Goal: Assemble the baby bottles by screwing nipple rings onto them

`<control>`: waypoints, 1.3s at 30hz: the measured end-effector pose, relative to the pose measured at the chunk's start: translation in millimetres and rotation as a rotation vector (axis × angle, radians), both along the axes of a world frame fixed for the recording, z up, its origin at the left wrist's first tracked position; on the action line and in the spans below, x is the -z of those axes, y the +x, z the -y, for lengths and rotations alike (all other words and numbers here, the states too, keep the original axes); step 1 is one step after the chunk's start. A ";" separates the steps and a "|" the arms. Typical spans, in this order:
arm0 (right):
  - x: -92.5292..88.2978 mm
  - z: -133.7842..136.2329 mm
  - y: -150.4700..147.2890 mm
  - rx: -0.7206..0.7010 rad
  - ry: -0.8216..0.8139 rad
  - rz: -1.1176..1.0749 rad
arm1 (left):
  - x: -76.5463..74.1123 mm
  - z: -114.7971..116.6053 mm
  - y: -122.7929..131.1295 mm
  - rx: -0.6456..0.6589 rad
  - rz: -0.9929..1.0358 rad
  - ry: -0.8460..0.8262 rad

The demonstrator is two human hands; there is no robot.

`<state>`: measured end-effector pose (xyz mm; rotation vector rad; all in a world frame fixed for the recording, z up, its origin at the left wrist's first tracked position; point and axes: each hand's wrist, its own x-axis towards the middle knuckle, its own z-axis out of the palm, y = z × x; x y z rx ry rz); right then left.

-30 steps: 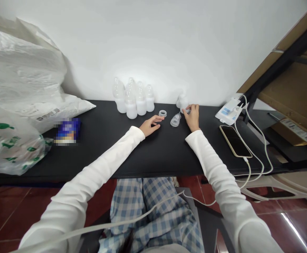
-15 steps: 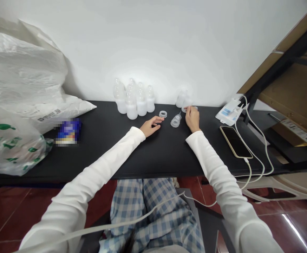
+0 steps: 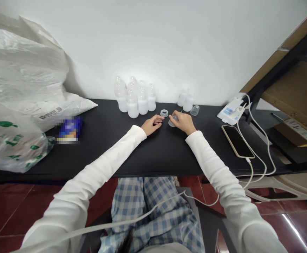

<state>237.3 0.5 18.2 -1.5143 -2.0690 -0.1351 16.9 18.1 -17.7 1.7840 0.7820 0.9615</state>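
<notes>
My left hand rests on the black table with its fingers loosely extended, holding nothing. Just beyond its fingertips lies a clear collar ring. The fingers of my right hand are closed around a clear bottle nipple, which they partly cover. Behind that hand two white baby bottles without domed caps stand by the wall, and a clear domed cap lies on the table to their right. A group of several white bottles with clear domed caps stands upright behind my left hand.
A phone with a white charging cable lies at right, beside a white-and-blue packet. White plastic bags and a blurred blue packet occupy the left. A black shelf frame with cardboard boxes stands at the far right.
My right hand has moved left and toward me, from beside the domed cap to the nipple, and closed on it. The cap now shows uncovered. My left hand has barely moved.
</notes>
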 end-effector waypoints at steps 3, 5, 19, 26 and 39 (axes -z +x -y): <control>4.2 3.1 -13.1 -0.016 -0.015 -0.305 | -5.3 3.8 0.5 0.012 0.026 0.013; 6.5 5.7 -24.5 -0.034 -0.004 -0.517 | -8.2 5.8 1.4 -0.005 0.040 0.010; 8.7 16.1 -53.9 0.014 0.031 -0.674 | -20.7 18.1 10.3 -0.213 0.206 0.072; 3.3 18.3 -50.5 0.050 0.015 -0.375 | -22.8 21.8 13.9 -0.153 0.349 -0.125; -3.4 14.8 -42.1 -0.123 0.086 0.043 | -23.8 19.3 16.6 -0.144 0.510 -0.368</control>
